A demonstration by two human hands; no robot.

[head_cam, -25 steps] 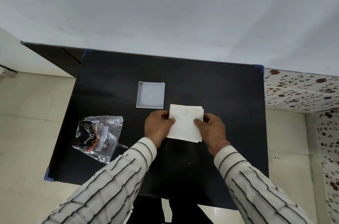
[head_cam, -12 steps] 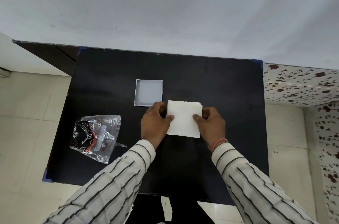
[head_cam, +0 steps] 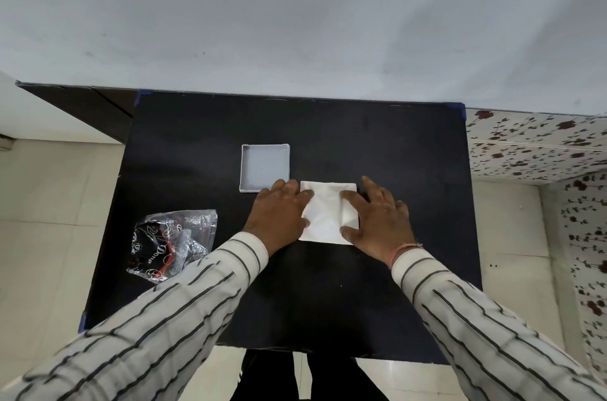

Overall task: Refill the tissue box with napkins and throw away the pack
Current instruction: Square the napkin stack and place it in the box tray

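White napkins [head_cam: 326,213] are pressed flat on the black tabletop [head_cam: 377,151] under spread fingers [head_cam: 353,198]: the left hand [head_cam: 279,215] covers their left edge, the right hand [head_cam: 381,220] their right. Just left of the napkins sits the open tissue box [head_cam: 264,167]; farther left lies the crumpled pack [head_cam: 170,244].

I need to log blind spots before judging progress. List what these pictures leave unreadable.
Head view only:
- Side edges of the napkin stack: covered by the left hand and right hand.
- Wording on the plastic pack: crumpled, too small, partly behind the left sleeve.
- Any bin: not in view.
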